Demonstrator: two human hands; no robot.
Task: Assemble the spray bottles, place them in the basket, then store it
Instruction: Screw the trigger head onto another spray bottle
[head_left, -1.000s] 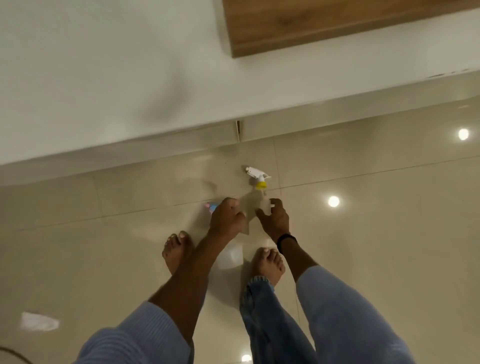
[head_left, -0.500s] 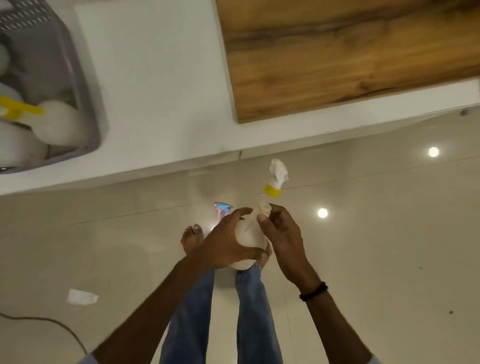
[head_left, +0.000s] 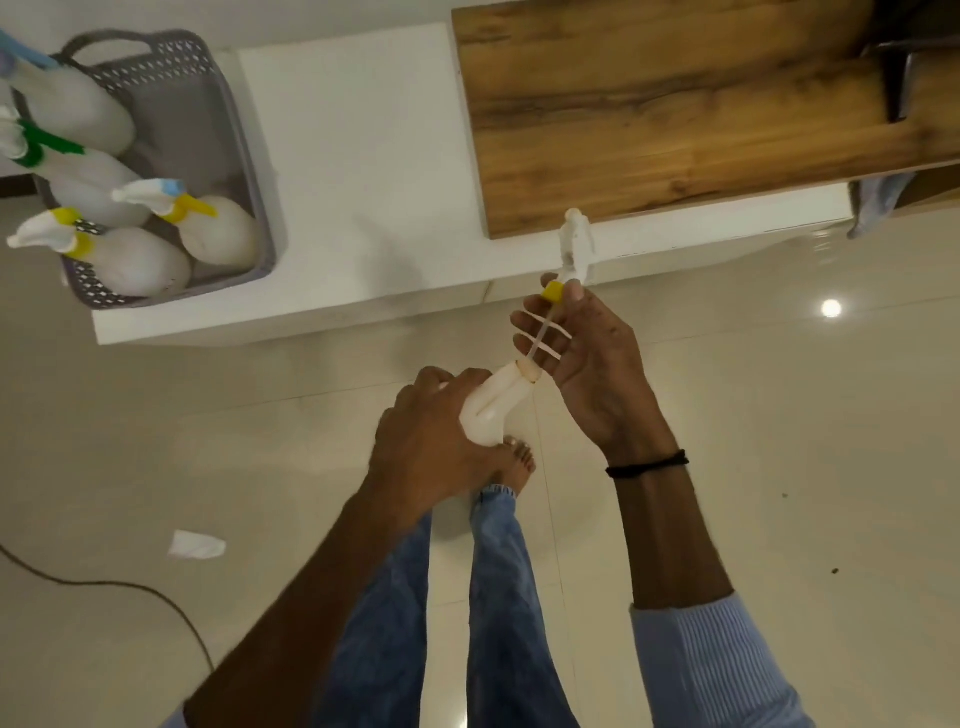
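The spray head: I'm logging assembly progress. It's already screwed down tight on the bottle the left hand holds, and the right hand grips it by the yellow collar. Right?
Not screwed down. The head view shows the spray head lifted clear of the bottle, only its dip tube reaching the neck. The left hand holds the bottle; the right hand grips the yellow collar.

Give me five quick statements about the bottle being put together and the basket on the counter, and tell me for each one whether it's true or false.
1. The left hand grips the white bottle by its body. True.
2. The spray head is already screwed down onto the bottle. False: the right hand holds it raised, and only its dip tube reaches the neck.
3. The grey basket sits on the white counter. True.
4. The basket is empty. False: several assembled bottles lie in it.
5. The collar on the spray head being fitted is green. False: the collar is yellow.
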